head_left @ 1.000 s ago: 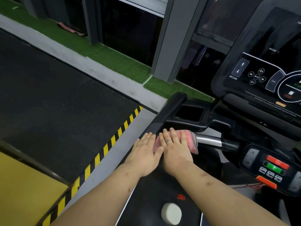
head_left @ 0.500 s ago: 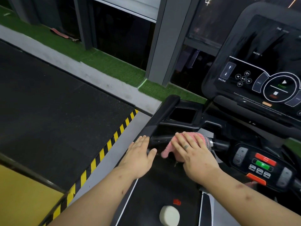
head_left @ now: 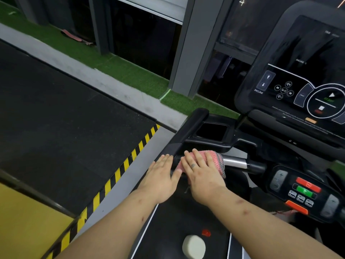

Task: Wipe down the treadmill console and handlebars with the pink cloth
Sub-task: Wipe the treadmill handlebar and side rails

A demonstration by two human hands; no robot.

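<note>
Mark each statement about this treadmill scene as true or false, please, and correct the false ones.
1. The right hand presses the cloth on the handlebar. True.
2. The cloth is blue. False: it is pink.
3. The left hand grips the cloth. False: it lies flat beside it, fingers straight.
4. A green button sits just below a red button. True.

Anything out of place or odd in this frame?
Pale rounded object lies on the treadmill belt, near edge of view; cannot tell what it is. Reddish item lies loose on the green turf. Nothing spilled or damaged shows.
</note>
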